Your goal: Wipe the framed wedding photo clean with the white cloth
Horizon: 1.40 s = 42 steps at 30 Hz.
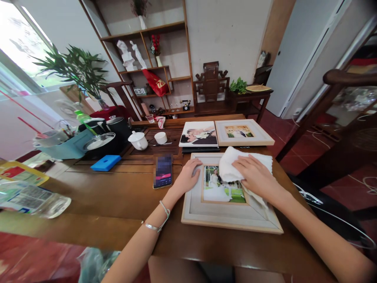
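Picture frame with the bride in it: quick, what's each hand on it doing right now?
Left hand: open, resting on the left side of the picture frame.
Right hand: open, laid over the white cloth on the frame.

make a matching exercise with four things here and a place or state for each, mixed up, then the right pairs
1. cloth
2. phone
3. left hand
4. white cup

A. lid on
B. on the picture frame's upper left part
C. under the right hand
D. screen lit

Pairs: 1-C, 2-D, 3-B, 4-A
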Motion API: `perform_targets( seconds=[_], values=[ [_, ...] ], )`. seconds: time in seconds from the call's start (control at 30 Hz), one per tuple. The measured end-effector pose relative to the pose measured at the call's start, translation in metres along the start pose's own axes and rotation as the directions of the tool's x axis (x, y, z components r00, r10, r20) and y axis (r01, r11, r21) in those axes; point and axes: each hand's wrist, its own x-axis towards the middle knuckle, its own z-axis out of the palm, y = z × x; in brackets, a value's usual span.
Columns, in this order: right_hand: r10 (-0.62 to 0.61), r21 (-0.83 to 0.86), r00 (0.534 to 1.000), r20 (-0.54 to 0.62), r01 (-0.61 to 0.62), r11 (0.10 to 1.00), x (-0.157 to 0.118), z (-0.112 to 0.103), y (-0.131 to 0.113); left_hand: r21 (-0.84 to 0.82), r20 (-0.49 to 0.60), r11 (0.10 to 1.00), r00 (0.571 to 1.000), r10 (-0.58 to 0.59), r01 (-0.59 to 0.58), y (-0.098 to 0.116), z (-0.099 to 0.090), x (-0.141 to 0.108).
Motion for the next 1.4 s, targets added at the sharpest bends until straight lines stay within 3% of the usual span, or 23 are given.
perform_targets(
  seconds=[0.1,0.17,0.3,0.43,0.57,0.67,0.73,0.8,0.9,0.97,1.03,1.2,1.3,1.4],
  values=[
    [0.139,-0.079,0.983,-0.118,-0.149,0.986,0.002,0.010,0.008,-0.004,-0.001,1.000,1.000,0.006,-0.006,0.001,0.000,0.000],
    [0.182,-0.103,0.974,-0.136,-0.197,0.975,0.006,0.017,0.007,-0.002,-0.010,1.000,1.000,0.005,-0.005,0.001,0.001,0.000],
    [0.088,-0.078,0.996,-0.006,-0.088,0.993,0.011,0.023,-0.012,0.001,-0.011,1.000,1.000,-0.003,0.003,0.000,0.001,0.000],
    [-0.102,0.175,0.979,0.175,0.071,0.982,-0.002,-0.001,-0.037,0.003,-0.007,1.000,1.000,-0.003,0.003,-0.001,0.002,0.000],
    [-0.358,0.574,0.889,0.284,0.141,0.807,-0.019,-0.040,-0.042,0.013,-0.007,1.000,1.000,0.008,-0.008,-0.002,0.003,0.000],
    [-0.532,0.784,0.763,0.367,0.053,0.618,-0.021,-0.060,-0.027,0.012,-0.011,1.000,1.000,0.008,-0.008,-0.002,0.003,0.001],
    [-0.561,0.830,0.725,0.400,-0.025,0.558,-0.019,-0.064,-0.012,0.007,-0.014,1.000,1.000,0.007,-0.007,-0.001,0.002,0.001],
    [-0.451,0.788,0.789,0.417,-0.066,0.612,-0.019,-0.057,0.004,0.003,-0.013,1.000,1.000,0.009,-0.009,-0.001,0.002,0.000],
    [-0.063,0.528,0.936,0.346,-0.139,0.838,-0.020,-0.035,0.021,0.001,-0.009,1.000,1.000,0.008,-0.008,0.000,0.001,0.000],
    [0.155,0.315,0.959,0.239,-0.227,0.922,-0.016,-0.019,0.023,-0.001,-0.008,1.000,1.000,0.004,-0.004,0.000,0.001,0.001],
    [0.252,0.170,0.958,0.138,-0.274,0.947,-0.007,-0.006,0.018,-0.002,-0.008,1.000,1.000,-0.002,0.002,0.001,0.001,0.001],
    [0.236,-0.012,0.972,-0.022,-0.236,0.972,0.018,0.011,0.001,0.013,-0.013,1.000,1.000,-0.016,0.016,0.002,0.002,0.000],
    [0.089,-0.037,0.996,0.025,-0.088,0.995,0.023,0.017,-0.006,0.014,-0.017,1.000,1.000,-0.024,0.024,0.002,0.002,0.000],
    [-0.031,0.052,0.990,0.135,0.024,0.998,0.018,0.011,-0.018,0.007,-0.021,1.000,1.000,-0.010,0.010,0.000,0.003,0.000]
  ],
)
